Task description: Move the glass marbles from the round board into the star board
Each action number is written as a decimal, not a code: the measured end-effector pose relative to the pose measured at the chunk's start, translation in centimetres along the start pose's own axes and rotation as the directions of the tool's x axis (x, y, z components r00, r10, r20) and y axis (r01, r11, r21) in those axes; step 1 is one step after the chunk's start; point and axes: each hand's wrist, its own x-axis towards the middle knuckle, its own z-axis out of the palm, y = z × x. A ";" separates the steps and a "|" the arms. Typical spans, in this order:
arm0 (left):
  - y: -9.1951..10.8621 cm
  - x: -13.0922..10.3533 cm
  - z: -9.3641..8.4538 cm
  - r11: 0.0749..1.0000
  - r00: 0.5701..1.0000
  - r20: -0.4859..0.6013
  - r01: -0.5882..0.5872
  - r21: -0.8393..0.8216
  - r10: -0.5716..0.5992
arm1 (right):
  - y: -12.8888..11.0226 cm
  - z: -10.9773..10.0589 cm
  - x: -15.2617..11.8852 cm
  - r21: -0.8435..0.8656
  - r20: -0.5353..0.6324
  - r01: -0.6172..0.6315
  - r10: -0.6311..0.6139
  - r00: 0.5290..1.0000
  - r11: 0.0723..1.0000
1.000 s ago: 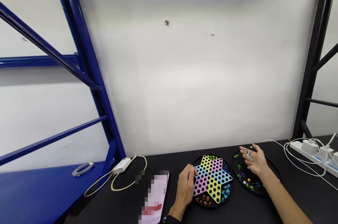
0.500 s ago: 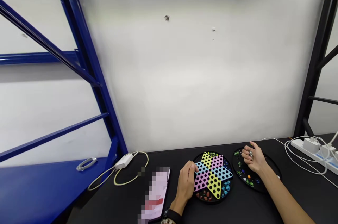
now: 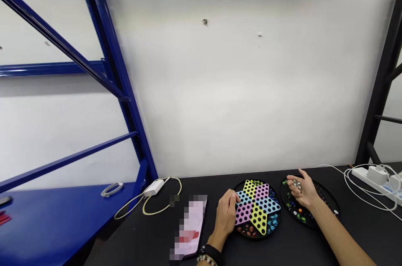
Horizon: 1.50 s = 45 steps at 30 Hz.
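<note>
A star-patterned game board (image 3: 260, 212) in yellow, pink and blue, dotted with black holes, lies on the black table with colored marbles around its rim. My left hand (image 3: 226, 211) rests at the board's left edge, fingers curled together; what they may pinch is too small to make out. Palm up, my right hand (image 3: 303, 190) hovers over a round black tray (image 3: 329, 197) and cradles several whitish glass marbles (image 3: 296, 185) in its curled fingers. Green, blue, white and orange pieces are scattered in the tray.
A phone (image 3: 194, 228) lies left of my left hand. Further left are a white adapter (image 3: 154, 187) with a looped cable and a blue shelf (image 3: 63, 216) holding a grey ring. A white power strip (image 3: 370, 177) with cables sits at the far right.
The view has shifted slightly left. My right hand's fingers have opened somewhat, showing more of the marbles in its palm. My left hand remains at the board's edge.
</note>
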 end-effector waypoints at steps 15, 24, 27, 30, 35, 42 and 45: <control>0.1 0.1 -0.1 1.000 1.000 0.005 -0.007 0.000 0.007 | -3.8 -3.2 -2.5 -0.997 0.057 0.060 -0.068 0.996 0.046; 0.0 0.0 -0.1 1.000 1.000 0.001 -0.018 0.005 0.018 | -2.5 -2.6 -2.1 -0.992 0.088 0.100 -0.149 0.985 0.078; 0.0 0.1 -0.1 1.000 1.000 -0.003 -0.030 -0.006 0.030 | -2.3 -2.4 -1.5 -0.965 0.033 0.108 -0.301 0.953 0.237; 0.0 0.2 -0.1 0.999 0.999 0.000 -0.034 -0.006 0.034 | -2.8 -2.2 -1.2 -0.726 -0.122 0.126 -0.306 0.944 0.676; 0.1 0.3 -0.1 1.000 1.000 0.013 -0.027 0.003 0.027 | -5.2 -3.7 -1.5 -0.182 -0.246 0.206 -0.247 0.937 0.961; -0.3 0.2 0.0 1.000 0.999 0.016 -0.027 0.004 0.027 | -6.3 -5.1 -2.7 0.320 -0.408 0.253 -0.108 0.906 0.913; -0.4 0.2 0.0 1.000 1.000 0.016 -0.025 0.012 0.024 | -5.8 -4.1 -2.9 0.376 -0.346 0.302 -0.170 0.923 0.876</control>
